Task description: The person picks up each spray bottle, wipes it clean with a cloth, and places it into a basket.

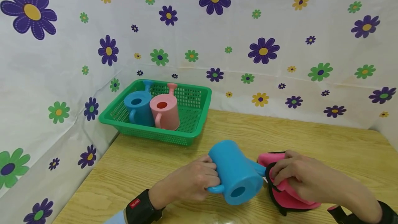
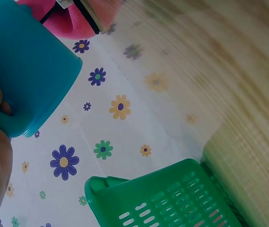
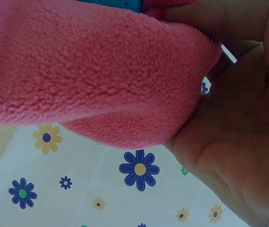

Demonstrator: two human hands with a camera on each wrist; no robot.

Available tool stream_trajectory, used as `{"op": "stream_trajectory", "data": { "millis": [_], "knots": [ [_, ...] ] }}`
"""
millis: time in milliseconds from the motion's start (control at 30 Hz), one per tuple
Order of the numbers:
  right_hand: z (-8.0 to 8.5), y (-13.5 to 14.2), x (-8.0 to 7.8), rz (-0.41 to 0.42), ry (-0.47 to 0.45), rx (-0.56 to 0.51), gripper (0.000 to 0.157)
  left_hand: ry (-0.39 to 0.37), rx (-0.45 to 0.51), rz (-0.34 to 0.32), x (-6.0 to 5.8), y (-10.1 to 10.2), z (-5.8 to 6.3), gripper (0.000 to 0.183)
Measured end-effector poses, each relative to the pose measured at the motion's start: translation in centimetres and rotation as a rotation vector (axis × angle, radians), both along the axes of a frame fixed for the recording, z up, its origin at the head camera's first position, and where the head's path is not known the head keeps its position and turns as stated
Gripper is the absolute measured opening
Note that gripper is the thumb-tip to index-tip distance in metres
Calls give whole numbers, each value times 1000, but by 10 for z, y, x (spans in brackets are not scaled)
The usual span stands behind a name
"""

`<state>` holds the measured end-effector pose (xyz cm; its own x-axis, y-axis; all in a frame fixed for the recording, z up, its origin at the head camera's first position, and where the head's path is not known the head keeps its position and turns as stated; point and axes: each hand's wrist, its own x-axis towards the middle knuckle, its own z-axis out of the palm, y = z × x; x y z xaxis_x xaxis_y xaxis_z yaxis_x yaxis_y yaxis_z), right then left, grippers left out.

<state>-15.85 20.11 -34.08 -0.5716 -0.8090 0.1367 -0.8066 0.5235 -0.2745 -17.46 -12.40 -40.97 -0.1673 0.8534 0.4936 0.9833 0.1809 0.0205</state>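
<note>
My left hand [image 1: 194,179] grips the handle of a blue toy watering can [image 1: 233,168], tilted over with its filling hole facing me and its spout pointing right. In my right hand [image 1: 315,177] is a pink plush cloth [image 1: 289,199] with black edging, pinched between thumb and fingers around the spout's end. The right wrist view has the fuzzy cloth [image 3: 101,71] folded up close, with a strip of the blue dotted sprinkler head [image 3: 120,4] above it. From the left wrist, the can [image 2: 25,61] hides part of the cloth.
At the back left of the wooden table [image 1: 311,137] stands a green basket [image 1: 196,134]. It holds another blue watering can [image 1: 143,110] and a pink watering can [image 1: 169,113], both upright. A white flowered sheet [image 1: 186,27] hangs behind and along the left side.
</note>
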Motion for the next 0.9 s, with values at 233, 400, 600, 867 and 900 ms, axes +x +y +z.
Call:
{"op": "stream_trajectory", "data": {
  "millis": [233, 400, 600, 867, 900],
  "knots": [
    [-1, -2, 1, -9, -30, 7, 39, 5, 1, -20, 1, 2, 0, 34],
    [-3, -3, 2, -8, -15, -14, 37, 23, 7, -20, 2, 2, -1, 35],
    [-2, -5, 2, -21, -23, 24, 42, 19, -3, -27, 3, 3, -2, 35],
    [-4, -7, 1, -3, -7, 26, 41, 28, 3, -48, 6, 5, -2, 36],
    [-4, -8, 0, 0, -11, 24, 41, 26, 2, -50, 6, 5, -2, 36]
  ]
}}
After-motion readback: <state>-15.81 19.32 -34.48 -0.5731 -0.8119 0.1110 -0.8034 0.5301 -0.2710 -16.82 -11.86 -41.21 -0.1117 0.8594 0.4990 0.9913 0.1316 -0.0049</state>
